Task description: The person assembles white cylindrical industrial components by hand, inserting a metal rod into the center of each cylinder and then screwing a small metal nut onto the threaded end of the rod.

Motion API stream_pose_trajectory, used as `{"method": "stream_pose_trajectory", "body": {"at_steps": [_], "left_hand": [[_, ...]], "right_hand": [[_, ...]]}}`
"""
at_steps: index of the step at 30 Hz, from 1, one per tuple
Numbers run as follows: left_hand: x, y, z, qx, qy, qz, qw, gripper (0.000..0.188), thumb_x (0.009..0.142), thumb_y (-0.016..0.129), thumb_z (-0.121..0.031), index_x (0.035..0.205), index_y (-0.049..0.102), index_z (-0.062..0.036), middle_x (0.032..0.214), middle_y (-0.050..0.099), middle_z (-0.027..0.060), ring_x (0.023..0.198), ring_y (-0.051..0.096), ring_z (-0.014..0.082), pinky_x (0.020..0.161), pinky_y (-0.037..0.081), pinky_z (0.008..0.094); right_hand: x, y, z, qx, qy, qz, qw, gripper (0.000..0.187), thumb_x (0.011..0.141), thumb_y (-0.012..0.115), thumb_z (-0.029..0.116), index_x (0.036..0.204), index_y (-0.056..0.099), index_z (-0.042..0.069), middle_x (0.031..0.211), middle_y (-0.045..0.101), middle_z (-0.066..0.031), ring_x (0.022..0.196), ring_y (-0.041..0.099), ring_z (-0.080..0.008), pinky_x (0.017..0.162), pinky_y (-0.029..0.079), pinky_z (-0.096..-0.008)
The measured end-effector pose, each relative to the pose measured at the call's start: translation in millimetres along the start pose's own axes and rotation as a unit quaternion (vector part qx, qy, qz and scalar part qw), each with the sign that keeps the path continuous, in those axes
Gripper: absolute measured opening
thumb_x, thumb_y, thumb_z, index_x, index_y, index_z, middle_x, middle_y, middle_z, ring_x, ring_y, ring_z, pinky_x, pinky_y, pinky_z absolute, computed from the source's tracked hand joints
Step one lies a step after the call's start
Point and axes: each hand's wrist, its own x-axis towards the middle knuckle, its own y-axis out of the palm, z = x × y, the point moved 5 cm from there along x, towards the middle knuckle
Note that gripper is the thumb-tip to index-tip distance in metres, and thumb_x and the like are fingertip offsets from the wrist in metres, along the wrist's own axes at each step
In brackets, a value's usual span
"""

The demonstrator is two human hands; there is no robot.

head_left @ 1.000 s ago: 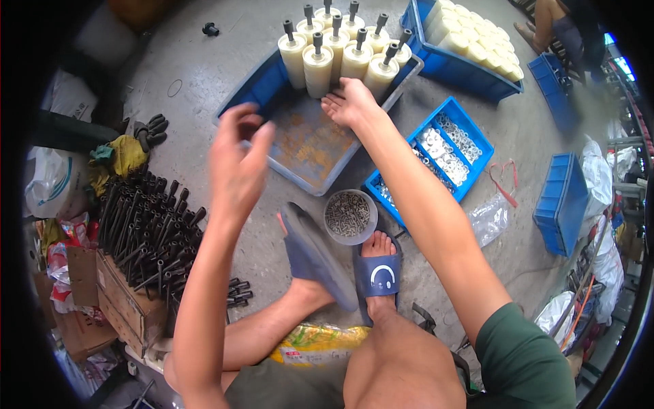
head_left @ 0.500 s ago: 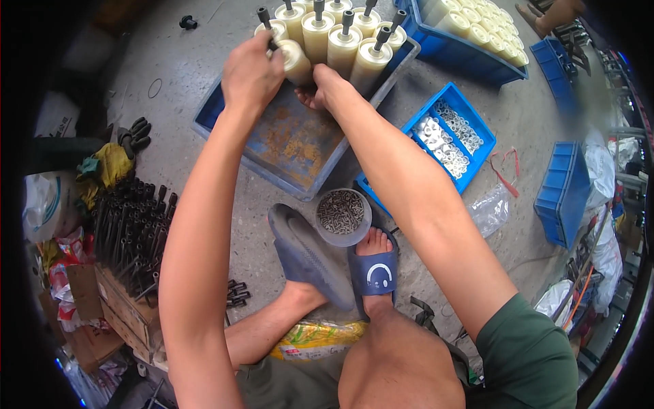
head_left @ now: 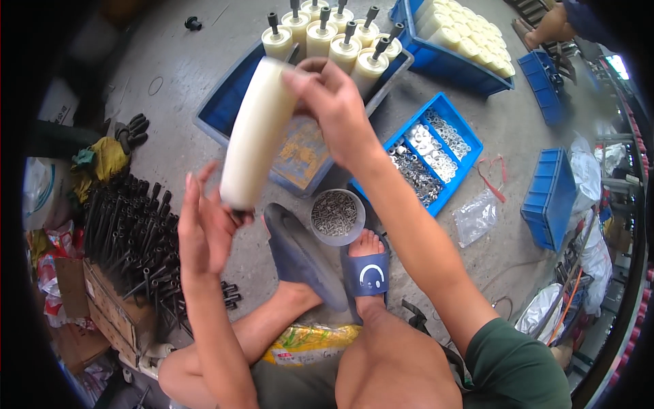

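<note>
At frame centre-top, the right hand (head_left: 334, 112) has its grip closed around the upper end of a cream roller (head_left: 255, 136). The left hand (head_left: 204, 225), fingers spread open, touches its lower end, above the blue tray (head_left: 225, 102) of rollers.

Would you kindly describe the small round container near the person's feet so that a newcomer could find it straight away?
Start at the blue divided tray of silvery washers on the concrete floor, right of the big blue bin. Just below its near corner, above the toes in the blue sandal, stands a clear round tub. Unlike the rectangular blue bins around it, it is round, see-through and filled with small grey screws.
</note>
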Motion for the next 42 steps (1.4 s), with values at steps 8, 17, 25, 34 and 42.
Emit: {"method": "stream_pose_trajectory", "body": {"at_steps": [8, 17, 25, 34, 42], "left_hand": [[-33.1, -3.5, 144.5, -0.129, -0.08, -0.082, 0.985, 0.04, 0.1, 0.053, -0.038, 0.119, 0.06, -0.0036, 0.104, 0.064, 0.0108, 0.096, 0.064, 0.0252, 0.082, 0.054, 0.035], [-33.8, -51.0, 175.8, -0.103, -0.032, -0.075, 0.991, 0.039, 0.096, 0.055, -0.037, 0.109, 0.062, -0.0004, 0.102, 0.062, 0.0121, 0.099, 0.061, 0.0258, 0.088, 0.049, 0.0352], [-34.1, -33.2, 162.8, -0.094, -0.016, -0.077, 0.992, 0.037, 0.098, 0.052, -0.033, 0.111, 0.061, 0.0002, 0.095, 0.065, 0.0142, 0.088, 0.066, 0.0279, 0.081, 0.054, 0.0369], [-31.9, -8.5, 147.3, -0.017, -0.1, -0.172, 0.98, 0.032, 0.101, 0.05, -0.025, 0.116, 0.064, -0.0007, 0.099, 0.071, 0.0114, 0.081, 0.068, 0.0211, 0.075, 0.056, 0.0336], [-39.5, -3.5, 147.9, 0.081, -0.138, -0.144, 0.976, 0.035, 0.099, 0.062, -0.028, 0.087, 0.073, 0.0032, 0.079, 0.071, 0.0073, 0.065, 0.064, 0.0124, 0.06, 0.048, 0.0266]], "right_hand": [[-132.8, -13.3, 47.5, -0.314, -0.05, 0.163, 0.934, 0.072, 0.074, 0.089, 0.035, 0.132, 0.058, 0.005, 0.125, 0.066, -0.0101, 0.115, 0.064, -0.0227, 0.09, 0.054, -0.0347], [-159.3, -277.6, 31.7, -0.627, 0.016, -0.192, 0.755, 0.015, 0.09, 0.07, 0.015, 0.098, 0.073, 0.004, 0.09, 0.075, -0.0121, 0.079, 0.073, -0.0217, 0.072, 0.056, -0.0321], [-133.4, -306.0, 9.1, -0.797, 0.183, -0.048, 0.573, 0.025, 0.082, 0.077, 0.029, 0.105, 0.076, 0.018, 0.094, 0.076, -0.0059, 0.089, 0.073, -0.0276, 0.077, 0.058, -0.0415], [-143.3, -300.4, 23.5, -0.808, 0.13, -0.086, 0.569, 0.021, 0.083, 0.076, 0.032, 0.098, 0.079, 0.017, 0.091, 0.075, -0.0105, 0.087, 0.072, -0.0305, 0.077, 0.057, -0.0434], [-159.3, -256.0, 49.3, -0.496, 0.146, -0.204, 0.832, 0.018, 0.084, 0.076, 0.011, 0.096, 0.076, -0.002, 0.082, 0.075, -0.0082, 0.076, 0.068, -0.0089, 0.069, 0.052, -0.0252]]}}
